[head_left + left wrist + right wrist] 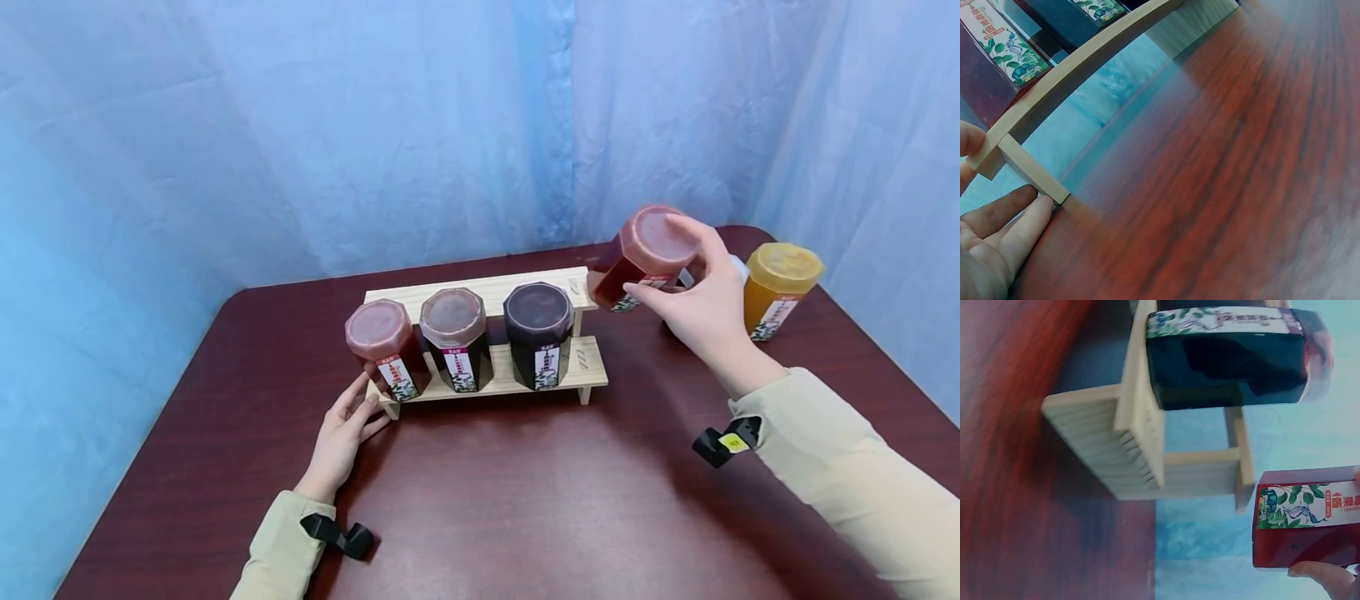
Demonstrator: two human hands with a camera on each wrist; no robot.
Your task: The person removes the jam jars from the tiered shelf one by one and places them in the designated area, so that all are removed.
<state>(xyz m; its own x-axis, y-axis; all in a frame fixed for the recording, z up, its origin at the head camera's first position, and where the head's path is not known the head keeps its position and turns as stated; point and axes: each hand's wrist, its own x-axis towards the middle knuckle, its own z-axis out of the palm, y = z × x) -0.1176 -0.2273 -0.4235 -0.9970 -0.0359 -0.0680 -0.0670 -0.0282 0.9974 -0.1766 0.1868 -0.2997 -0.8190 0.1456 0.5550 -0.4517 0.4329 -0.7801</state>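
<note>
My right hand (705, 304) holds a jar of dark red jam (1307, 519) near its pinkish lid, tilted at the right end of the upper shelf of a two-tier wooden rack (480, 292). Whether the jar touches that shelf I cannot tell. My left hand (341, 437) grips the left end of the lower shelf, with fingertips against its short leg (1032, 169). Along that lower shelf stand a red jar (378, 329), a dark jar with a brownish lid (453, 321) and a near-black jar (538, 312), their labels facing me.
A yellow jar (783, 271) stands on the dark red wooden table (495, 483) at the right. Another jar beside it is mostly hidden behind my right hand. Light blue curtains (375, 125) hang behind and beside the table.
</note>
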